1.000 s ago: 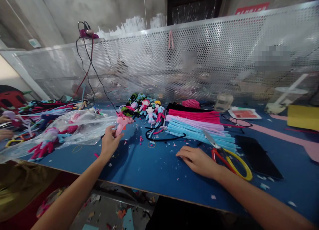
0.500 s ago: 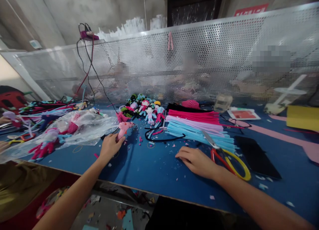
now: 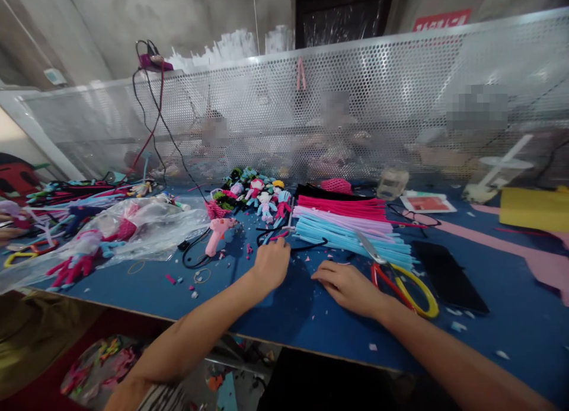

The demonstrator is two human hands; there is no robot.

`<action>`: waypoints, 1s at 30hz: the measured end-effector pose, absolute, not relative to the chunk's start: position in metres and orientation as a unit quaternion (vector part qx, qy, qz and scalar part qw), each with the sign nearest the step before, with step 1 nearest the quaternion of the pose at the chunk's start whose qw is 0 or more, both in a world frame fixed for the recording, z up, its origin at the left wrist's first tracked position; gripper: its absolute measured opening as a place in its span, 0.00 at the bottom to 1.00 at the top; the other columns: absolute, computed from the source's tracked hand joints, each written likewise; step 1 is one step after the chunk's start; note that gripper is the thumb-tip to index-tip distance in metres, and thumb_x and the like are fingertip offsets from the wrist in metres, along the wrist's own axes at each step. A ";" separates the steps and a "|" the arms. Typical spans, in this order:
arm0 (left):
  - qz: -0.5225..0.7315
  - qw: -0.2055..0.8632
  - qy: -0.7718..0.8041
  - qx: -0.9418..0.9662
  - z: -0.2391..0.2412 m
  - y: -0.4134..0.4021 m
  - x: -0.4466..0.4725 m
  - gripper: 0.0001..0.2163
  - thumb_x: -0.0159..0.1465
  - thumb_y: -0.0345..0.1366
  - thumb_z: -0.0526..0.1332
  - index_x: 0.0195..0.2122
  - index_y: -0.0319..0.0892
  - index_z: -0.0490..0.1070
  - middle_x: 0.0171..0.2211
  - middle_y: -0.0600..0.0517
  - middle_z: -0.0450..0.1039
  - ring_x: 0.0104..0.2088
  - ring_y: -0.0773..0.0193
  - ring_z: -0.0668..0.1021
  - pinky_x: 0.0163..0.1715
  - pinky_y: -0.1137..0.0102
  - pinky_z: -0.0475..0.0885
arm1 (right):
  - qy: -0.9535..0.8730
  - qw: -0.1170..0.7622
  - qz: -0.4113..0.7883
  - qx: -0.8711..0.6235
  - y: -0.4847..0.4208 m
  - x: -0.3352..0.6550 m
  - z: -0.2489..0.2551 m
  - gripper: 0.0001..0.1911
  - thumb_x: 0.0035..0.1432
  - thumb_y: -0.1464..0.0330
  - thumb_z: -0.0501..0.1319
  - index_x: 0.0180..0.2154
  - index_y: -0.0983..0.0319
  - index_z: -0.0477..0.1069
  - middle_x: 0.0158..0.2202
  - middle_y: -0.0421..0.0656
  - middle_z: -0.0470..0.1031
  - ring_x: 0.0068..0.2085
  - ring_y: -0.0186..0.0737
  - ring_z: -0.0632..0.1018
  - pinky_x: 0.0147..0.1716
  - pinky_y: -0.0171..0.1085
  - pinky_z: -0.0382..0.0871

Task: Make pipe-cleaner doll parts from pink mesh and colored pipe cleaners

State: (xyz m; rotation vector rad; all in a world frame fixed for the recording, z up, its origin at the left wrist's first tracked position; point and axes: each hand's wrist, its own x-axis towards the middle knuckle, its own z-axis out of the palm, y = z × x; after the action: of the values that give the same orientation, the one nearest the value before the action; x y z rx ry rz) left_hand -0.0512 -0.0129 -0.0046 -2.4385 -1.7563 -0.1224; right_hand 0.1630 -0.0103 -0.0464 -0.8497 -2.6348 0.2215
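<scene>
My left hand [image 3: 272, 263] lies on the blue table [image 3: 275, 316] with its fingers curled down onto a black pipe cleaner loop [image 3: 306, 245]; what it grips, if anything, is hidden. The pink glue gun [image 3: 217, 233] now lies on the table to its left, free of my hand. My right hand [image 3: 349, 286] rests flat on the table, fingers loosely spread, just left of the red-and-yellow scissors [image 3: 400, 274]. Behind both hands lies a stack of pink, lilac and light blue pipe cleaners [image 3: 351, 224]. Small pipe-cleaner dolls [image 3: 262, 197] stand further back.
A clear plastic bag with dolls [image 3: 111, 233] covers the left of the table. A black phone [image 3: 448, 274] lies right of the scissors. A perforated metal screen [image 3: 355, 102] closes the back. Cables [image 3: 155, 126] hang from its top. Yellow foam [image 3: 533, 209] sits far right.
My left hand has set the pink glue gun down and moved right to the black pipe cleaner loop. My right hand has stayed in place.
</scene>
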 end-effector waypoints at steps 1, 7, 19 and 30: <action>-0.041 0.065 -0.574 -0.815 -0.008 -0.004 -0.047 0.14 0.56 0.22 0.52 0.40 0.38 0.71 0.40 0.37 0.72 0.37 0.53 0.77 0.32 0.64 0.70 | -0.931 0.184 0.070 -0.308 -0.011 0.164 -0.047 0.16 0.61 0.75 0.49 0.45 0.58 0.71 0.42 0.44 0.73 0.39 0.38 0.76 0.38 0.36 0.69; -0.085 0.073 -0.509 -0.853 -0.032 0.003 -0.048 0.10 0.63 0.26 0.49 0.40 0.40 0.68 0.36 0.42 0.72 0.37 0.55 0.76 0.35 0.63 0.71 | -0.896 0.237 0.001 -0.375 -0.007 0.154 -0.041 0.18 0.62 0.71 0.49 0.52 0.59 0.66 0.51 0.49 0.70 0.41 0.41 0.77 0.37 0.38 0.72; -0.362 -0.031 -0.457 -0.812 -0.041 0.014 -0.056 0.22 0.61 0.25 0.50 0.57 0.45 0.59 0.61 0.44 0.55 0.58 0.57 0.65 0.54 0.62 0.66 | -0.785 0.358 -0.053 -0.502 0.027 0.177 -0.007 0.14 0.63 0.63 0.52 0.39 0.60 0.75 0.38 0.46 0.79 0.38 0.44 0.78 0.35 0.37 0.67; -0.436 -0.183 -0.631 -0.615 -0.033 0.061 -0.079 0.26 0.50 0.23 0.63 0.52 0.42 0.65 0.48 0.44 0.66 0.28 0.71 0.73 0.31 0.72 0.71 | -0.585 0.610 0.246 -0.474 0.035 0.194 -0.015 0.15 0.58 0.56 0.57 0.31 0.62 0.71 0.24 0.38 0.69 0.18 0.29 0.66 0.19 0.31 0.60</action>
State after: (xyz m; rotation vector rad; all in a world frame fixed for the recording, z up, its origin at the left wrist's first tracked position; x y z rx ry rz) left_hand -0.0790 0.0614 -0.0325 -2.1956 -2.2530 -1.5565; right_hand 0.1943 0.0351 -0.0146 -1.0938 -1.3516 0.5685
